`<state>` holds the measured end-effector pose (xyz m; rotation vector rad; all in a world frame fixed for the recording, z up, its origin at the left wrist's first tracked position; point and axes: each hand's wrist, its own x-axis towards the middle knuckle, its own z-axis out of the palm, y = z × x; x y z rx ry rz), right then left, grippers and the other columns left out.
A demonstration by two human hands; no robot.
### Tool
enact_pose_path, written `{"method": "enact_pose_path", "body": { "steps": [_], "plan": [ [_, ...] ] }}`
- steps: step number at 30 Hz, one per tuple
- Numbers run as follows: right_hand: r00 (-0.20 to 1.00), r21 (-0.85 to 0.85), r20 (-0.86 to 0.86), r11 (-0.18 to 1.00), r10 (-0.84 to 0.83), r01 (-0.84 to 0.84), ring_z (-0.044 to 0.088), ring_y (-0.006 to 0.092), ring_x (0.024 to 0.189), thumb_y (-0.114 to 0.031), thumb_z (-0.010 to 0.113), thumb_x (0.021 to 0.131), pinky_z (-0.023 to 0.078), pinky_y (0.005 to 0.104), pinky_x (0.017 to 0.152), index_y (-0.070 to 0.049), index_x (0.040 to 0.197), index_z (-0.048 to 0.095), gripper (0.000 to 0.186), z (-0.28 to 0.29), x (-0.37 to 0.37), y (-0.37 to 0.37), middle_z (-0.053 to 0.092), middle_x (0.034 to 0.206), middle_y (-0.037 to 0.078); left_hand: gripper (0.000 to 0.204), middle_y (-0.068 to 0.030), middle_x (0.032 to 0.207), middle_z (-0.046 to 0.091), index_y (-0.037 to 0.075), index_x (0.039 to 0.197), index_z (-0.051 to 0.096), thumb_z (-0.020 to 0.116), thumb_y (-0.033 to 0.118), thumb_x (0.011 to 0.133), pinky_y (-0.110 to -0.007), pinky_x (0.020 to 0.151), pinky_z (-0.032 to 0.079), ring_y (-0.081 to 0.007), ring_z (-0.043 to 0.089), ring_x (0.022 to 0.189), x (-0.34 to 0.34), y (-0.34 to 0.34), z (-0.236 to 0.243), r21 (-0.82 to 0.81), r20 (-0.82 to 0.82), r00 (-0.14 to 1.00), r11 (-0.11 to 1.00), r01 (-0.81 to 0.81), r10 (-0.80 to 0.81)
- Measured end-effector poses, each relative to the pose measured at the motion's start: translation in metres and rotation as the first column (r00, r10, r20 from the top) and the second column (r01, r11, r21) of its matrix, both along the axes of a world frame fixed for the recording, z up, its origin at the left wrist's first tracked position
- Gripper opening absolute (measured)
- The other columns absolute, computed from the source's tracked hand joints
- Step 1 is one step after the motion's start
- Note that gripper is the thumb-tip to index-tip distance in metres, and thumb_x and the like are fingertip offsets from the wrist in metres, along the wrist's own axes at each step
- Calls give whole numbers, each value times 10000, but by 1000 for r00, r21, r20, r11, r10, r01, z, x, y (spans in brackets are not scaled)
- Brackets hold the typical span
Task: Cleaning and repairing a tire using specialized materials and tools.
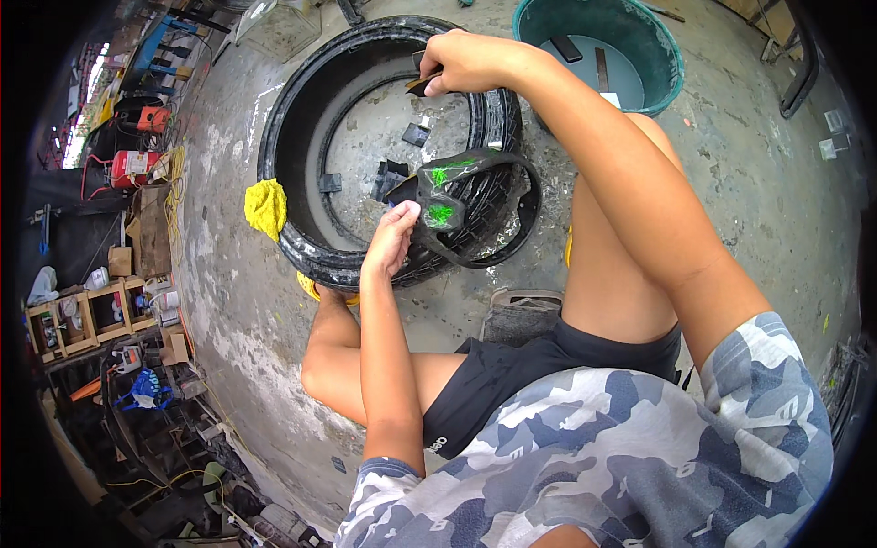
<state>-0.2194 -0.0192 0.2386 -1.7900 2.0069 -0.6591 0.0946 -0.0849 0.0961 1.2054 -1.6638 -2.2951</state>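
A large black tire (274, 146) lies flat on the floor in front of me. Across its near right side rests a slack black inner tube (525, 215) with bright green marks on two spots. My left hand (393, 239) is closed, its fingertips pinching the tube's left edge beside those marks. Over the tire's far rim, my right hand (466, 62) grips a thin dark flat strip (420, 87), whose kind I cannot make out. Small black rubber pieces (391, 178) lie inside the tire ring, near my left hand.
A yellow cloth (266, 209) hangs over the tire's left rim. Beyond my right forearm stands a green tub (671, 68) of water with dark pieces in it. Wooden shelving (91, 320), a red machine (135, 168) and cables line the left side. A grey mat-like thing (521, 315) lies between my legs.
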Motion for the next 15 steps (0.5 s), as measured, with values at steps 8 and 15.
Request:
{"method": "enact_pose_path", "body": {
  "steps": [8,15],
  "plan": [
    [999,46,36,999,-4,2,694,328,1003,-227,753,845,528,402,908,1,1105,723,347,6,3,0,720,1041,211,86,96,788,543,108,971,678,676,193,958,-182,591,357,-15,444,673,-7,12,30,-9,60,996,998,70,-69],
    [1000,20,12,1000,-2,2,696,328,995,-229,755,846,533,401,898,-1,1102,724,345,9,4,4,721,1033,209,187,19,939,671,36,1115,685,686,85,934,-204,713,483,-49,595,825,-11,20,43,17,-30,994,994,105,-105]
  ]
}}
